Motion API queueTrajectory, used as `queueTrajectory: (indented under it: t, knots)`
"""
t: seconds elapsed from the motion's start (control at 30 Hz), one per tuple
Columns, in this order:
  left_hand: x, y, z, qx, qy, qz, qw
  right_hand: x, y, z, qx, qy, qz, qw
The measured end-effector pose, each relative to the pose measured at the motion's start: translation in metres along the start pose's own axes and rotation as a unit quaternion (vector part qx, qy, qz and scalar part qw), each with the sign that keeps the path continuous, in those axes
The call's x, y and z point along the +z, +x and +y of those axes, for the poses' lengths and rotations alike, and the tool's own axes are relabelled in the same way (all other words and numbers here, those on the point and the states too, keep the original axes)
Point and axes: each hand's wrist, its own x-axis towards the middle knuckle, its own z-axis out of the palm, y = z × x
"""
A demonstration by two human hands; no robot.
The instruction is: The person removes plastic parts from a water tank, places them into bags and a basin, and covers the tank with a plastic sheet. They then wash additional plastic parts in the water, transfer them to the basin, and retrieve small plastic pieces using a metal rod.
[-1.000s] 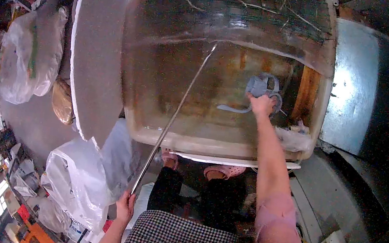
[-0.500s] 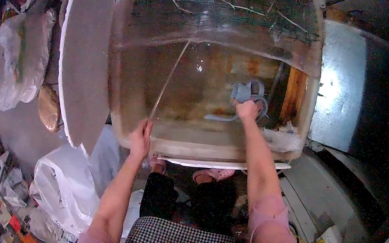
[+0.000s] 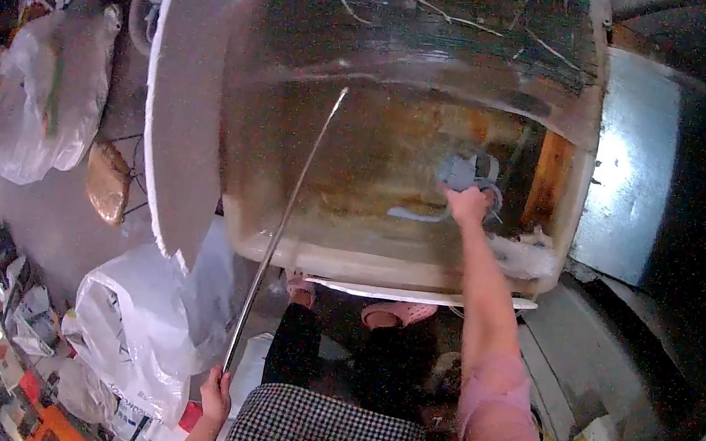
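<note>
Left hand: the left hand [image 3: 216, 395] has drawn back from beside the near rim to well short of it, towards the person's lap. Its fingers close round the lower end of a thin metal rod [image 3: 280, 233].
Rod: it slants over the near rim [image 3: 364, 267] of the tub, its bright tip well inside, left of the middle. More of its length shows between hand and tip than a moment ago; whether the rod is being pulled or the hand slid along it, I cannot tell.
Right hand: the right hand [image 3: 468, 206] stays reached into the right half of the tub, holding a blue-grey object [image 3: 459, 170]; the exact finger placement is blurred.
Blue-grey object: near the right wall, between the far and near rims, with a looped part beside the fingers. A pale strip [image 3: 415, 216] lies to its left, nearer the near rim; whether they join is unclear.
What the change means: the left side seems to be doing the moving, while the right hand appears to steady the object.
Tub: crumpled clear plastic [image 3: 524, 257] sits at the near right corner, an orange-brown panel [image 3: 547, 185] along the right wall, pale twigs [image 3: 475, 26] towards the far edge.
Floor side: a white plastic bag [image 3: 132, 316] stands off the near left corner.
</note>
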Motion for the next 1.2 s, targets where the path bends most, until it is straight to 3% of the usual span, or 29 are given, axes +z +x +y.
queueTrajectory:
  t: [0.13,0.2,0.3,0.37,0.43,0.53,0.7,0.8,0.87,0.93,0.97,1.03,1.1,1.17,1.2]
  knots:
    - [0.007,0.007,0.014,-0.021,-0.071,0.024,0.997,0.020,-0.002,0.003,-0.027,0.018,0.112,0.993]
    - [0.038,0.048,0.015,-0.026,-0.119,0.037,0.992,0.023,-0.002,0.000,-0.014,0.023,0.088,0.996]
    - [0.041,0.110,0.118,0.024,-0.080,0.070,0.994,0.027,0.003,-0.005,0.007,0.024,0.042,0.999]
    - [0.065,0.151,0.139,0.113,-0.150,0.106,0.976,0.029,0.005,-0.008,0.017,0.021,0.017,0.999]
    - [0.078,0.178,0.165,0.074,-0.124,0.083,0.986,0.023,0.001,-0.013,0.007,0.033,-0.008,0.999]
    - [0.069,0.172,0.179,0.117,-0.133,0.098,0.979,0.016,-0.004,-0.020,-0.019,0.036,-0.010,0.999]
    - [0.059,0.094,0.124,0.025,-0.138,0.062,0.988,0.021,0.001,-0.019,-0.026,-0.018,0.047,0.998]
    - [0.068,0.095,0.119,-0.022,-0.166,0.049,0.985,0.027,0.006,-0.016,-0.044,-0.026,0.084,0.995]
    - [0.068,0.119,0.159,0.034,-0.207,0.068,0.975,0.021,0.001,-0.021,-0.059,-0.019,0.102,0.993]
    - [0.088,0.157,0.182,0.025,-0.268,0.061,0.961,-0.002,-0.016,-0.036,-0.019,0.022,-0.013,0.999]
    - [0.106,0.179,0.183,-0.003,-0.272,0.052,0.961,0.003,-0.010,-0.032,-0.020,0.020,-0.013,1.000]
    - [0.114,0.213,0.216,0.096,-0.258,0.113,0.955,0.023,0.007,-0.020,-0.068,-0.006,0.053,0.996]
    - [0.124,0.238,0.236,0.131,-0.260,0.178,0.940,0.029,0.012,-0.017,-0.092,-0.010,0.093,0.991]
    - [0.105,0.252,0.263,0.109,-0.261,0.150,0.947,0.029,0.014,-0.018,-0.115,-0.014,0.132,0.984]
    - [0.100,0.258,0.274,0.088,-0.261,0.122,0.953,0.021,0.012,-0.023,-0.087,-0.011,0.079,0.993]
